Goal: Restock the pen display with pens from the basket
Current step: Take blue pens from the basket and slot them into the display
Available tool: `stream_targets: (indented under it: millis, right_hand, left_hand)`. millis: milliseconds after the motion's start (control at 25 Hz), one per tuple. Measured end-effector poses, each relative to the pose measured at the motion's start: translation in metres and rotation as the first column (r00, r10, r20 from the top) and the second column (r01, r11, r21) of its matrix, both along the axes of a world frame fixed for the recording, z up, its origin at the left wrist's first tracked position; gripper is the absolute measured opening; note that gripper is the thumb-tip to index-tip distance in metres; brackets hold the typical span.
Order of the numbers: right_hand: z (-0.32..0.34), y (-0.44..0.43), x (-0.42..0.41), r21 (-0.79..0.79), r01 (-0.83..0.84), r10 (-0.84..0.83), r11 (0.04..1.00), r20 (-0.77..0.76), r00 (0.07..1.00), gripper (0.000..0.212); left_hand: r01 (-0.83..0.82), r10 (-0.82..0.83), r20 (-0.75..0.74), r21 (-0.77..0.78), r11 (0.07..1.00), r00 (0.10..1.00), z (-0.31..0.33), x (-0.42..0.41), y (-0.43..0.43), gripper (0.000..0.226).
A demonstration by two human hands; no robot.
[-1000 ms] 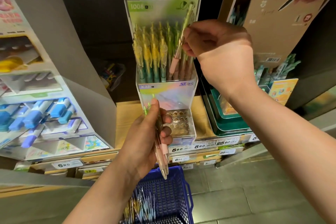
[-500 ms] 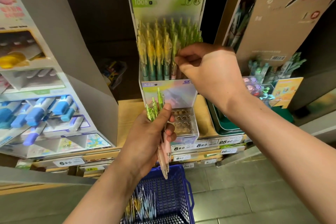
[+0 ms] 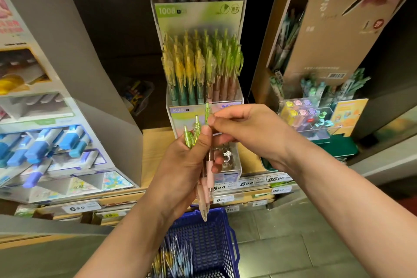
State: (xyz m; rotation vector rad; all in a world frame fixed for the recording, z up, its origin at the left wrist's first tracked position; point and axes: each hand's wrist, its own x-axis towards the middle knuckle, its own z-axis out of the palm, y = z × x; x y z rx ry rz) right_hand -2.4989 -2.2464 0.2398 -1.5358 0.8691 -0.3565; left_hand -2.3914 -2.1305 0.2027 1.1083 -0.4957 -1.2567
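Note:
My left hand [image 3: 182,169] grips a small bundle of pens [image 3: 204,189] with green clips and pink grips, tips pointing down. My right hand [image 3: 252,133] pinches the green top of one pen [image 3: 207,111] in that bundle. Both hands are in front of the clear acrylic pen display [image 3: 239,99], whose middle tier holds several yellow and green pens [image 3: 198,67] standing upright. The lowest tier of the display [image 3: 232,160] shows open holes. Below, a blue plastic basket [image 3: 216,239] holds more pens [image 3: 173,259] at its left side.
A grey cardboard stand with blue markers [image 3: 40,144] fills the left. A brown cardboard pen display [image 3: 334,29] and a clear box of small coloured items [image 3: 304,115] stand on the right. Price tags [image 3: 246,184] line the wooden shelf edge. Grey floor tiles lie below.
My right hand left the display's middle tier, where it set a pen, and came down to the bundle in my left hand, pinching one pen's top. My left hand rose slightly.

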Motion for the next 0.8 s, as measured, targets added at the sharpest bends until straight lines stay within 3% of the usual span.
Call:
stream_targets:
  millis: [120,320,400,520,600,720,800]
  right_hand:
    - [0.0,-0.005,-0.002,0.043,0.032,-0.033,0.999,0.036,0.999,0.019]
    - [0.005,0.002,-0.001,-0.088,0.033,-0.028,0.996,0.051,0.998,0.006]
    - [0.016,-0.005,-0.001,-0.178,0.186,-0.167,0.966,0.115,0.979,0.007]
    - [0.04,-0.029,-0.004,-0.253,0.419,-0.325,0.872,0.34,0.882,0.02]
    - [0.047,-0.038,-0.002,-0.299,0.487,-0.333,0.821,0.442,0.833,0.014]
    - [0.039,-0.04,0.008,-0.491,0.456,-0.283,0.742,0.387,0.878,0.011]
    - [0.035,-0.04,0.012,-0.528,0.416,-0.26,0.741,0.346,0.902,0.013]
  left_hand:
    - [-0.004,0.004,-0.002,0.018,1.0,1.0,-0.002,-0.001,0.002,0.039]
    - [-0.041,0.041,0.006,0.033,0.999,0.999,-0.004,-0.003,0.005,0.043]
    - [-0.058,0.061,-0.037,0.064,0.996,0.997,-0.004,-0.004,0.006,0.046]
    - [-0.049,0.054,-0.038,0.122,0.991,0.998,-0.005,-0.002,0.009,0.049]
    - [-0.028,0.033,-0.031,0.144,0.989,0.999,-0.007,0.0,0.012,0.044]
    - [-0.005,0.02,-0.11,0.132,0.991,0.994,-0.01,0.001,0.013,0.02]
    - [-0.008,0.03,-0.183,0.121,0.993,0.983,-0.012,0.003,0.012,0.017]
